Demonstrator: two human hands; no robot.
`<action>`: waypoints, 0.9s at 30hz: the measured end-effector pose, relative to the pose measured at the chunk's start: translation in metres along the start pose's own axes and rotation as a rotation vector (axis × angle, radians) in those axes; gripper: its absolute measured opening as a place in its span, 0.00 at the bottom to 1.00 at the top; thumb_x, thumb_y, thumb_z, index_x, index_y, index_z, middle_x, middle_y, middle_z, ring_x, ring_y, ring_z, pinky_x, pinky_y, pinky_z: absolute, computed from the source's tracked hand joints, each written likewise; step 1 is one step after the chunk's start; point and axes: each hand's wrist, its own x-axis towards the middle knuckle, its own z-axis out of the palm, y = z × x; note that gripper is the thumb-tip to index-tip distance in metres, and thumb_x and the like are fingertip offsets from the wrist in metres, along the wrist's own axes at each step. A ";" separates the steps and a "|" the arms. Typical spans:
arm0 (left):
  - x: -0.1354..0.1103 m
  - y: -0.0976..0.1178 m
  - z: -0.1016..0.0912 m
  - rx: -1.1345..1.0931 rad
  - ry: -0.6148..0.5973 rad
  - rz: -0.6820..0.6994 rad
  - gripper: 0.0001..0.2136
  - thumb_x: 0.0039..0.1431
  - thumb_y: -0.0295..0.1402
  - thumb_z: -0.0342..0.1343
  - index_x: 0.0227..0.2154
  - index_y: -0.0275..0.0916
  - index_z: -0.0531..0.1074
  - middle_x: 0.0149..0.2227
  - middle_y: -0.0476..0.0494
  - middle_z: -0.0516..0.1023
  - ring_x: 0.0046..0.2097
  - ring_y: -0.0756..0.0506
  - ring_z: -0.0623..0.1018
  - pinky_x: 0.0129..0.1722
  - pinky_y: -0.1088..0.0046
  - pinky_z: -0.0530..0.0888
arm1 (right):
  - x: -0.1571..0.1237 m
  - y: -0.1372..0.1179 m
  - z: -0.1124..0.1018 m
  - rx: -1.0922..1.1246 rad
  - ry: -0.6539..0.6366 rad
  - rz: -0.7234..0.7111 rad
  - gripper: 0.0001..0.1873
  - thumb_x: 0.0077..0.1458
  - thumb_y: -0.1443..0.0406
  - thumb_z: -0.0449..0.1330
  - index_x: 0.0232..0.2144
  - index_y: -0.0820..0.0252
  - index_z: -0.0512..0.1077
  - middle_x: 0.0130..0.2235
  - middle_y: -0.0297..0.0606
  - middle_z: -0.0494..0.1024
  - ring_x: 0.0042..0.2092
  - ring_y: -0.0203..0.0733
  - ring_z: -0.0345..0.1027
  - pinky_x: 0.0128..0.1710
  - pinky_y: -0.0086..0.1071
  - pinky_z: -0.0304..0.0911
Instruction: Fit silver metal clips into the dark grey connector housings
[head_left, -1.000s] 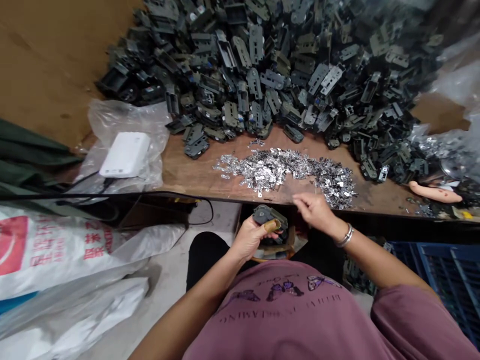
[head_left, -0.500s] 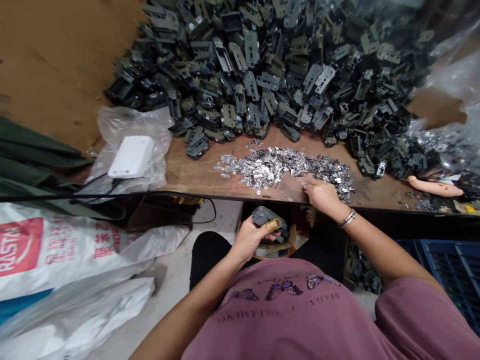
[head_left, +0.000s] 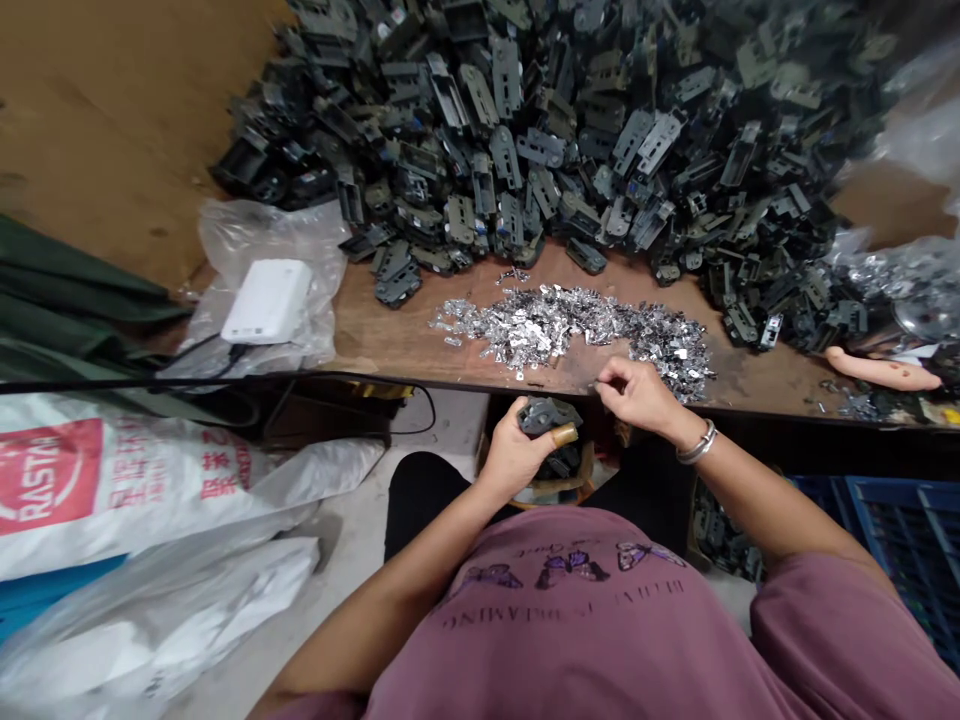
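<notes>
1. Nearest, at the bottom of the frame, is a mauve T-shirt (head_left: 570,620) printed with purple butterflies. Its line of small lettering appears upside down from this view and is only partly legible, ending in something like "DREAMING".
2. Just above the shirt, the left hand (head_left: 517,450) is closed around a dark grey plastic housing (head_left: 547,415), which it holds over the lap. The fingers hide part of the housing, and its lower end is lost among dark shapes below. A tan finger cot (head_left: 565,434) covers the thumb tip.
3. The right hand (head_left: 637,393), with a metal bangle (head_left: 697,447) on its wrist, is curled into a pinch at the bench edge, just beside the silver clips. Whether the fingertips (head_left: 602,381) hold a clip is too small to tell.
4. The silver metal clips (head_left: 555,330) lie in a loose, shiny heap on the wooden workbench (head_left: 390,340). Single clips are hard to separate.
5. At lower left, a white woven sack (head_left: 52,480) reads "RASTAR" in white on a red panel, with blurred Chinese characters beside it.
6. Farther off, a large heap of dark plastic housings (head_left: 525,130) fills the top of the frame, its upper edge cut off. At right, a flesh-coloured elongated object (head_left: 881,370) is hard to identify.
</notes>
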 end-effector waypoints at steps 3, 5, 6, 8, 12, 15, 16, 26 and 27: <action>0.001 -0.002 0.003 0.062 -0.001 0.041 0.17 0.42 0.37 0.69 0.32 0.38 0.69 0.30 0.51 0.77 0.33 0.49 0.75 0.37 0.73 0.72 | -0.013 -0.024 0.002 0.045 -0.054 -0.086 0.06 0.52 0.72 0.56 0.25 0.58 0.69 0.23 0.30 0.71 0.25 0.33 0.63 0.28 0.26 0.56; -0.001 -0.003 0.005 0.107 -0.024 0.069 0.17 0.42 0.36 0.69 0.33 0.39 0.70 0.32 0.49 0.78 0.34 0.49 0.76 0.38 0.73 0.72 | -0.017 -0.034 0.000 -0.001 -0.126 -0.130 0.08 0.52 0.74 0.57 0.25 0.59 0.71 0.23 0.31 0.72 0.25 0.33 0.64 0.28 0.27 0.55; -0.002 -0.004 0.005 0.126 -0.044 0.084 0.17 0.42 0.36 0.69 0.34 0.39 0.71 0.34 0.48 0.79 0.35 0.48 0.76 0.39 0.73 0.73 | -0.019 -0.036 -0.002 -0.009 -0.173 -0.144 0.09 0.53 0.74 0.57 0.25 0.59 0.72 0.23 0.32 0.74 0.25 0.34 0.65 0.28 0.27 0.56; -0.006 -0.005 0.003 0.139 -0.089 0.107 0.17 0.43 0.34 0.69 0.36 0.40 0.72 0.38 0.46 0.80 0.38 0.47 0.78 0.41 0.72 0.73 | -0.022 -0.036 -0.007 0.030 -0.254 -0.164 0.11 0.55 0.74 0.57 0.26 0.57 0.75 0.25 0.32 0.77 0.26 0.34 0.68 0.28 0.27 0.59; -0.014 -0.008 -0.006 0.114 -0.112 0.077 0.16 0.43 0.33 0.69 0.35 0.40 0.71 0.39 0.46 0.80 0.38 0.48 0.78 0.41 0.72 0.73 | -0.034 -0.033 -0.012 0.136 -0.142 -0.225 0.09 0.60 0.69 0.57 0.33 0.54 0.78 0.32 0.34 0.81 0.32 0.37 0.75 0.33 0.30 0.68; -0.018 -0.009 -0.013 0.123 -0.117 0.034 0.16 0.43 0.34 0.69 0.33 0.40 0.70 0.35 0.48 0.79 0.34 0.49 0.76 0.37 0.74 0.73 | -0.046 -0.033 -0.004 0.129 -0.019 -0.323 0.10 0.62 0.68 0.54 0.39 0.55 0.76 0.36 0.38 0.81 0.37 0.39 0.76 0.37 0.33 0.72; -0.019 -0.009 -0.015 0.133 -0.120 0.023 0.16 0.43 0.35 0.69 0.32 0.39 0.69 0.33 0.50 0.78 0.33 0.50 0.75 0.35 0.75 0.72 | -0.049 -0.034 0.000 0.123 -0.011 -0.374 0.11 0.62 0.69 0.53 0.40 0.55 0.75 0.36 0.39 0.81 0.38 0.40 0.76 0.37 0.34 0.72; -0.025 -0.004 -0.016 0.194 -0.181 0.011 0.17 0.42 0.35 0.69 0.35 0.39 0.72 0.34 0.48 0.78 0.34 0.49 0.74 0.36 0.75 0.72 | -0.056 -0.034 0.029 0.025 0.018 -0.537 0.10 0.61 0.73 0.49 0.39 0.60 0.69 0.33 0.42 0.77 0.34 0.39 0.72 0.32 0.31 0.69; -0.026 -0.006 -0.016 0.205 -0.179 0.014 0.17 0.42 0.36 0.69 0.36 0.39 0.72 0.34 0.47 0.78 0.34 0.49 0.75 0.36 0.74 0.72 | -0.056 -0.033 0.030 0.039 0.024 -0.520 0.10 0.61 0.73 0.49 0.39 0.60 0.69 0.33 0.42 0.77 0.33 0.39 0.72 0.32 0.31 0.68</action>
